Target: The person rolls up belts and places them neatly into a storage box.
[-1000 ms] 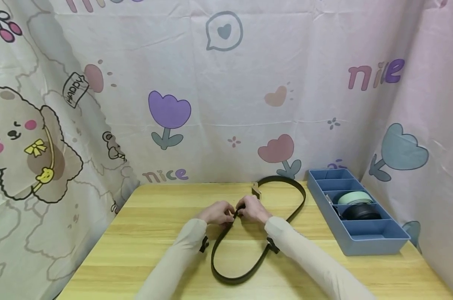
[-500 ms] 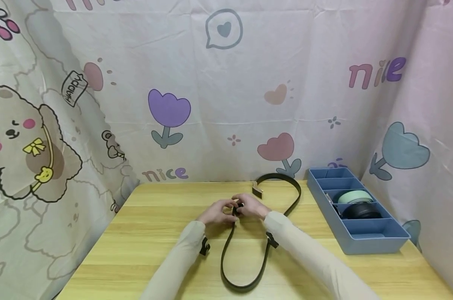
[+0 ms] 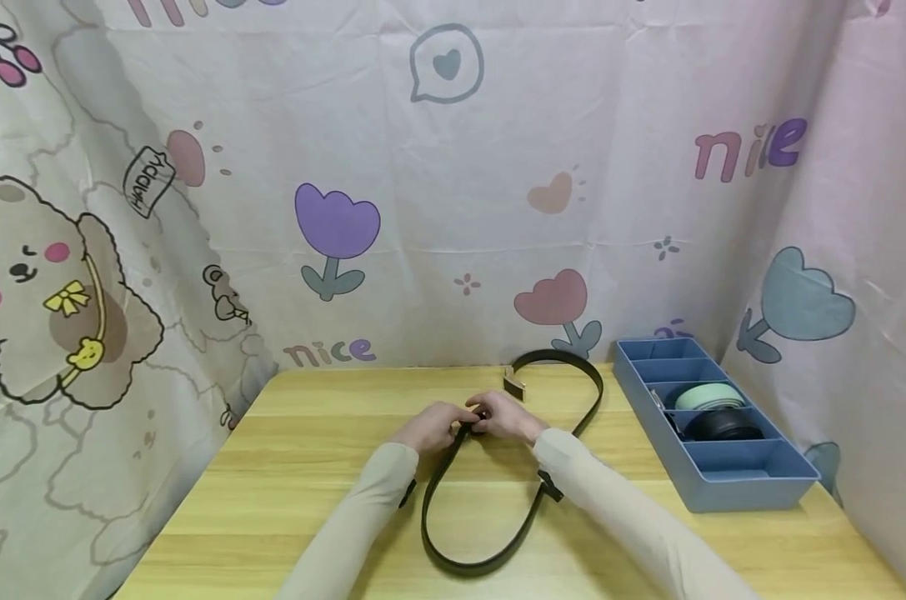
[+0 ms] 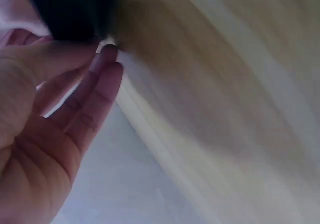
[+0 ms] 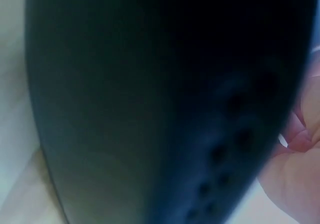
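Observation:
A dark belt (image 3: pixel 463 569) lies across the wooden table, with one loop towards me and another curving back at the far right. Its buckle (image 3: pixel 513 385) rests just beyond my right hand (image 3: pixel 507 417). Over the table's middle, that hand pinches the belt's other end part. Close against it, my left hand (image 3: pixel 432 427) pinches the same part, thumb and fingers meeting at the dark strap (image 4: pixel 75 14) in the left wrist view. Holes in the belt (image 5: pixel 220 154) show up close in the right wrist view. The end itself is mostly hidden behind my fingers.
At the right stands a blue-grey divided box (image 3: pixel 753 492). Inside its compartments are a coiled mint-green belt (image 3: pixel 711 396) and a coiled black belt (image 3: pixel 725 423). A printed curtain (image 3: pixel 453 208) hangs behind the table (image 3: pixel 310 500).
The near loop swung right and narrowed, then spread back left. My hands shifted slightly around the belt end, staying close together. The far loop moved a little left.

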Action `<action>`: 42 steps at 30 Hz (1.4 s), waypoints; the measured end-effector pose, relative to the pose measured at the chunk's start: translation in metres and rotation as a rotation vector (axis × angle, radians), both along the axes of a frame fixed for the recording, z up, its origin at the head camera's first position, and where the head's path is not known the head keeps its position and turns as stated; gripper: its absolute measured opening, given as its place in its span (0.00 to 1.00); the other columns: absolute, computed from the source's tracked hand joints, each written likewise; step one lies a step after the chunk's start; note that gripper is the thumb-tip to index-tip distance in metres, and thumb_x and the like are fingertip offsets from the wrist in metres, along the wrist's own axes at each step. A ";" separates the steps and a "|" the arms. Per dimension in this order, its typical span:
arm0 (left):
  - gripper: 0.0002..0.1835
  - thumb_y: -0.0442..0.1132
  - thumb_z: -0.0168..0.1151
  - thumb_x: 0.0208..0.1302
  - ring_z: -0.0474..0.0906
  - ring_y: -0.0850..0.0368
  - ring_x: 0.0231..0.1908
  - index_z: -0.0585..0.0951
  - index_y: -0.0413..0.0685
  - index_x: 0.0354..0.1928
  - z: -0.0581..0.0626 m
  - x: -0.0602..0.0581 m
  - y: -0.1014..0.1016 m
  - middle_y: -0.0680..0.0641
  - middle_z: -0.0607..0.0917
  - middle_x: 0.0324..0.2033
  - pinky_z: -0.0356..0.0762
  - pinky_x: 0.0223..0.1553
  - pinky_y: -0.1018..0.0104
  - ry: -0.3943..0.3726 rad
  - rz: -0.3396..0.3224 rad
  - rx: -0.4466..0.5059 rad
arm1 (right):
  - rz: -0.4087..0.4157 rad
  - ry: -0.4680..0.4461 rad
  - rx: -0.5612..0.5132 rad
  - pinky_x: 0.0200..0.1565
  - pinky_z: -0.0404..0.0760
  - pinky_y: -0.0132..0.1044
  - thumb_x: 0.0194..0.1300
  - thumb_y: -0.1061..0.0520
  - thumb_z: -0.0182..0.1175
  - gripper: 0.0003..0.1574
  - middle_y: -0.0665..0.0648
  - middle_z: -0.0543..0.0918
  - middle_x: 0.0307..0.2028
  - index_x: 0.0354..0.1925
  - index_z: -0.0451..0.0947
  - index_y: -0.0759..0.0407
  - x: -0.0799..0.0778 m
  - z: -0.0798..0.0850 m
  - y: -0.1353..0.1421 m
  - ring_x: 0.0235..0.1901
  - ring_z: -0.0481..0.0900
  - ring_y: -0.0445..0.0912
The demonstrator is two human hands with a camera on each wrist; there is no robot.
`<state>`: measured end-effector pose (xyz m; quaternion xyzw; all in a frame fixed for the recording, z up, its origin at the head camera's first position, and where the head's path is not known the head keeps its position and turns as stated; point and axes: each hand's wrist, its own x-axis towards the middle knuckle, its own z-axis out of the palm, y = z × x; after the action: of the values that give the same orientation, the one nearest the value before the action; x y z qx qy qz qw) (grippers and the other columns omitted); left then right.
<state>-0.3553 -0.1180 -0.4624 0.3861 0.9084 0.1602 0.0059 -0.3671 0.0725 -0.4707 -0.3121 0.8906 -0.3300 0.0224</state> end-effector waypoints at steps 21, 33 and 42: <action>0.13 0.27 0.71 0.52 0.81 0.63 0.34 0.89 0.53 0.37 0.006 -0.006 0.024 0.54 0.89 0.35 0.79 0.41 0.71 0.020 -0.023 -0.042 | -0.015 0.063 0.002 0.45 0.83 0.37 0.57 0.65 0.69 0.27 0.60 0.87 0.46 0.56 0.78 0.62 0.006 -0.005 0.002 0.44 0.86 0.49; 0.07 0.35 0.77 0.47 0.79 0.62 0.31 0.88 0.53 0.28 0.001 -0.007 0.005 0.54 0.87 0.30 0.78 0.38 0.69 0.073 0.077 -0.034 | 0.094 -0.220 0.295 0.57 0.77 0.43 0.62 0.35 0.63 0.54 0.61 0.82 0.54 0.72 0.56 0.64 0.095 0.031 0.015 0.53 0.81 0.49; 0.08 0.32 0.77 0.46 0.74 0.65 0.27 0.87 0.54 0.25 0.001 -0.004 -0.012 0.56 0.87 0.26 0.75 0.34 0.70 0.095 0.065 -0.008 | 0.116 0.039 0.606 0.23 0.69 0.29 0.51 0.73 0.65 0.61 0.48 0.78 0.25 0.76 0.47 0.59 0.147 0.026 0.025 0.16 0.62 0.37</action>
<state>-0.3598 -0.1301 -0.4617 0.3634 0.9204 0.1383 -0.0409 -0.2198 0.0980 -0.4444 -0.3475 0.9295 -0.0416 0.1162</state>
